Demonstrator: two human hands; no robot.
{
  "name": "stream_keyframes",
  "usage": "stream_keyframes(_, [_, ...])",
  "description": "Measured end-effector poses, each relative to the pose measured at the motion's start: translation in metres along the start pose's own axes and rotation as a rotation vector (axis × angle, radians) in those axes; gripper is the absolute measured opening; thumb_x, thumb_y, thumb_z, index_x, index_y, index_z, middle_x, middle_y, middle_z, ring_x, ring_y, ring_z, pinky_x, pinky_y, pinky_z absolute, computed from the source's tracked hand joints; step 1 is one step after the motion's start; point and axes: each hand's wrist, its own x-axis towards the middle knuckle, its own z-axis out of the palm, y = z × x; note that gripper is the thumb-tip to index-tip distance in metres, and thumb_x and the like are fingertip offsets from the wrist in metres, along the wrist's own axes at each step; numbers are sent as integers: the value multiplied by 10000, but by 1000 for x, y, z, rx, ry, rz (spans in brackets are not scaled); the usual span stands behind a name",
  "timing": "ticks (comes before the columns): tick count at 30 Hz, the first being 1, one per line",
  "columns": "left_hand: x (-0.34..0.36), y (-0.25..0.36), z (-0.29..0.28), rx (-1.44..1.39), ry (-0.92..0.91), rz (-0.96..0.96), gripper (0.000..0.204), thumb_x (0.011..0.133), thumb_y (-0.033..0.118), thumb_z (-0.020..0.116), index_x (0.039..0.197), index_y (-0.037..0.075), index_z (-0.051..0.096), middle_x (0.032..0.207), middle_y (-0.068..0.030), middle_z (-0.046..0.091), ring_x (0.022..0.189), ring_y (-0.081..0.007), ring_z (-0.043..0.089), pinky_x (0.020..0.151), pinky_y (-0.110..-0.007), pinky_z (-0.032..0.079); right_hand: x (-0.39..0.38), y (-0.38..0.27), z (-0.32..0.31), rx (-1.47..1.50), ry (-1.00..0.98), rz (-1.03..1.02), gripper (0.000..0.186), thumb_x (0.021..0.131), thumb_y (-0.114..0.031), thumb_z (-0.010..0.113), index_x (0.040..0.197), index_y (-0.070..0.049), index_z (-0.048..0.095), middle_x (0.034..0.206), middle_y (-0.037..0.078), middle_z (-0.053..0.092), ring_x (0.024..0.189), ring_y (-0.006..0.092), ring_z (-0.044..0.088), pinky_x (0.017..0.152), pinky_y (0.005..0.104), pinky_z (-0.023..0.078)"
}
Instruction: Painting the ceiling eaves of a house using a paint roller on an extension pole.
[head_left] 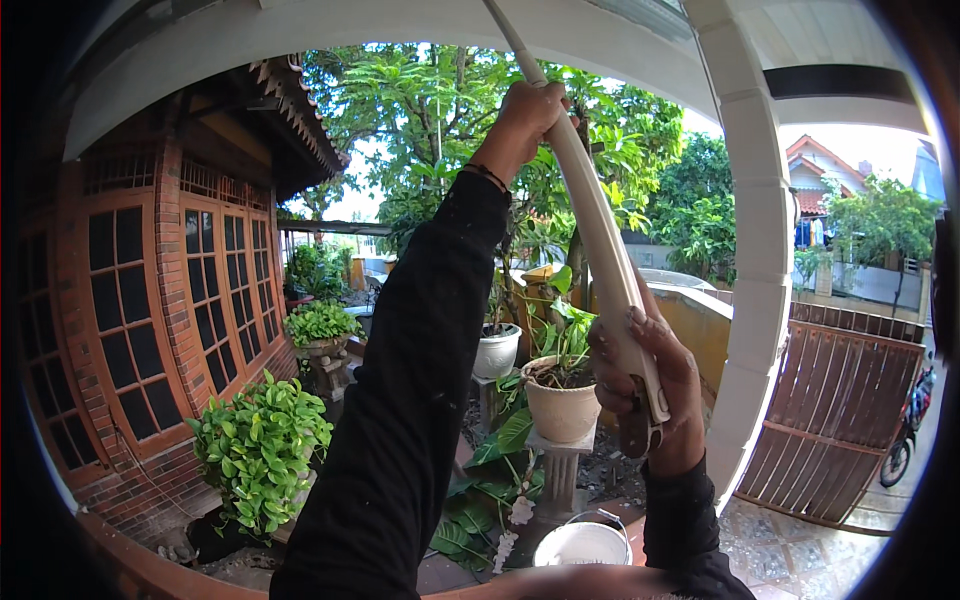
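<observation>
A long off-white pole [590,200] with a grooved body runs from the lower right up to the top edge. It looks thicker near me and thinner toward the top; its exact kind I cannot make out. High up, my left hand [532,112] is wrapped round it, the arm in a black sleeve stretched out and a dark band on the wrist. Lower down, my right hand [655,370] grips the near end, where a small curved metal piece [655,432] sticks out below the fingers. The pole's far tip lies outside the view.
Below stands a white bucket [580,545] with a wire handle. Potted plants [562,410] stand on pedestals, and a leafy bush [262,455] grows at left beside a brick house [170,300]. A white pillar [750,250] rises at right, near a brown gate [830,415]. Overhead runs a white beam [400,45].
</observation>
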Motion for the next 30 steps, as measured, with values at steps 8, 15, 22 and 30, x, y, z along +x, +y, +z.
stream_keyframes(8, [-13,2,1,114,-43,-70,285,934,214,590,1078,-27,542,925,-112,619,751,-239,695,692,-371,594,-13,3,0,-118,14,-43,841,922,-131,604,1601,-258,124,836,92,499,529,130,473,417,245,386])
stream_keyframes(15, [-22,5,13,49,-2,4,236,891,128,577,914,-105,546,744,-127,614,593,-295,699,487,-391,565,-24,2,-3,-9,51,-28,856,890,-109,611,1598,-248,151,826,100,499,521,132,485,409,248,387])
stream_keyframes(22, [-24,-17,-17,88,49,-33,234,887,136,594,935,-87,544,760,-114,605,599,-280,684,509,-383,578,-6,27,-13,-30,52,37,890,880,-124,634,1600,-258,130,822,83,499,527,123,477,421,242,405])
stream_keyframes(30, [-11,-33,-72,168,92,-104,318,940,185,603,1089,-74,496,842,-140,639,635,-262,684,558,-385,606,44,62,-23,53,-67,80,873,889,-78,589,1600,-291,128,842,70,490,564,119,491,452,249,443])
